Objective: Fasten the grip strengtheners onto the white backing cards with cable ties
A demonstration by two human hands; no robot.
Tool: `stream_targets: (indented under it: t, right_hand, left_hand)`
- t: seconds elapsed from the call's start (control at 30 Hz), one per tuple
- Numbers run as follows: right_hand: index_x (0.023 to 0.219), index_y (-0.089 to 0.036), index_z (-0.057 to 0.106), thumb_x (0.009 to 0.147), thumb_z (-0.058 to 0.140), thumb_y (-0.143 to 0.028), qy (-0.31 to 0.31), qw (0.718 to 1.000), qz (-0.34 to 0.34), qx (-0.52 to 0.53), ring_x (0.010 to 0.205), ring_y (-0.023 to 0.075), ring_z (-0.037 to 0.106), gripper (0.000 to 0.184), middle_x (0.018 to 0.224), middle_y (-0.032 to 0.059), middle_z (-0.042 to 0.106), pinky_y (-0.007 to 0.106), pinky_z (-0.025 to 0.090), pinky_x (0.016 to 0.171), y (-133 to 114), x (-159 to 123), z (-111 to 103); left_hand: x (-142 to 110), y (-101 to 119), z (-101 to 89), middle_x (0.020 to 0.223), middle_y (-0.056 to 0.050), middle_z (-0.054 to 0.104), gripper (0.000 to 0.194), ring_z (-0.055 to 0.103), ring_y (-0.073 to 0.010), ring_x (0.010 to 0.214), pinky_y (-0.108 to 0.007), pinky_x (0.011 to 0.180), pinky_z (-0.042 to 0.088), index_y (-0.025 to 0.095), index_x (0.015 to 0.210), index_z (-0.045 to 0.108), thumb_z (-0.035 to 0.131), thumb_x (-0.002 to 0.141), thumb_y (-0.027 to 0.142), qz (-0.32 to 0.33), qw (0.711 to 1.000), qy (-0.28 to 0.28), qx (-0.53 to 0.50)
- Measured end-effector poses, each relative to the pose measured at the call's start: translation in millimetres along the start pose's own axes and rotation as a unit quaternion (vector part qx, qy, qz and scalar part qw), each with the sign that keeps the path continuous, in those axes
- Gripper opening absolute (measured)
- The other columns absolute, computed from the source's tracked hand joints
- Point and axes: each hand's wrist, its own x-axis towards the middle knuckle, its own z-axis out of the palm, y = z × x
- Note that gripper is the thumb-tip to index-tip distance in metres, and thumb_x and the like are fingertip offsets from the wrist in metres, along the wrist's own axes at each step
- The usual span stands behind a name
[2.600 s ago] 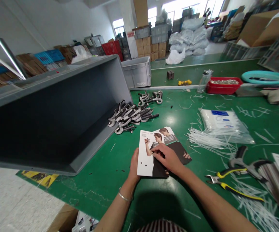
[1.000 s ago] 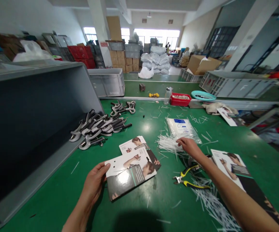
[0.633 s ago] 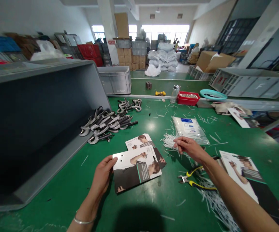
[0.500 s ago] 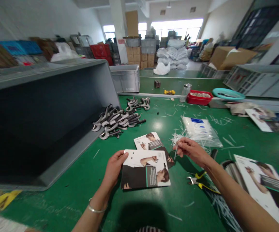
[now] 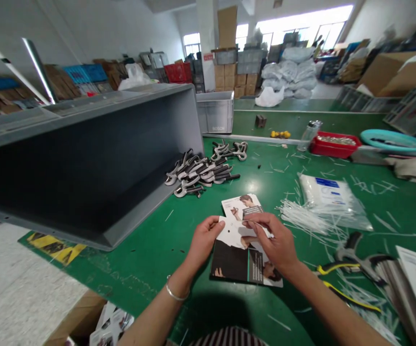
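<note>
While pinching a white cable tie (image 5: 267, 233) over a holed printed card (image 5: 233, 235), right hand (image 5: 271, 239) curled; left hand (image 5: 205, 241) clasping the card's edge, the card partly over a second printed card (image 5: 242, 206) on the green tabletop (image 5: 150, 269), beside loose cable ties (image 5: 301, 218)

"BOSCH" stands on the far grey crate (image 5: 213, 113), left of the bench. The blue label on the cable-tie bag (image 5: 326, 192), right, is too small to read, as is the small print on the near printed card (image 5: 260, 266).
</note>
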Motion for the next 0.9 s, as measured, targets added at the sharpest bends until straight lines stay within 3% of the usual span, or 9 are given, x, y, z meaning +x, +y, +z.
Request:
stream_targets:
  t: [0.33,0.43,0.6,0.73,0.9]
  right_hand:
    - [0.108,-0.025,0.063,0.096,0.049,-0.021,-0.059,0.996,-0.067,-0.012,0.112,0.0239,0.06,0.019,0.116,0.0084,0.067,0.043,0.046,0.099,17,-7,13]
    - [0.097,-0.025,0.066,0.094,0.054,-0.028,-0.091,0.996,-0.006,0.017,0.11,0.0257,0.059,0.013,0.113,0.007,0.067,0.044,0.044,0.098,18,0,10]
    - [0.096,-0.022,0.065,0.091,0.06,-0.042,-0.167,0.961,0.143,0.168,0.079,0.0175,0.06,0.021,0.087,0.0011,0.066,0.029,0.047,0.074,28,6,1]
    - [0.094,-0.02,0.065,0.088,0.064,-0.045,-0.17,0.94,0.185,0.229,0.071,0.0145,0.054,0.026,0.08,-0.0007,0.061,0.026,0.042,0.065,31,4,3]
    - [0.09,-0.02,0.064,0.084,0.068,-0.046,-0.181,0.915,0.218,0.288,0.072,0.0134,0.053,0.027,0.082,-0.0011,0.061,0.026,0.042,0.067,27,3,2]
  left_hand:
    - [-4,4,14.2,0.079,-0.002,0.069,0.036,0.059,-0.0142,0.065,-0.023,0.061,0.046,0.016,0.097,0.069,0.072,0.077,0.045,0.021,0.999,-0.007,0.033]
    - [-6,11,17.9,0.078,-0.002,0.069,0.039,0.057,-0.0141,0.064,-0.023,0.059,0.045,0.015,0.099,0.069,0.072,0.077,0.047,0.022,0.999,-0.017,0.038]
    - [-4,9,13.1,0.083,-0.005,0.07,0.042,0.06,-0.0171,0.07,-0.024,0.062,0.046,0.017,0.102,0.071,0.058,0.087,0.053,0.022,0.997,-0.038,0.07]
    - [-3,-8,9.3,0.086,-0.003,0.07,0.028,0.059,-0.0167,0.073,-0.024,0.067,0.046,0.019,0.096,0.072,0.071,0.078,0.041,0.034,0.992,-0.063,0.104]
    - [-13,-12,-5.3,0.077,-0.002,0.064,0.016,0.054,-0.0159,0.069,-0.024,0.067,0.044,0.02,0.092,0.071,0.068,0.081,0.031,0.081,0.967,-0.101,0.22]
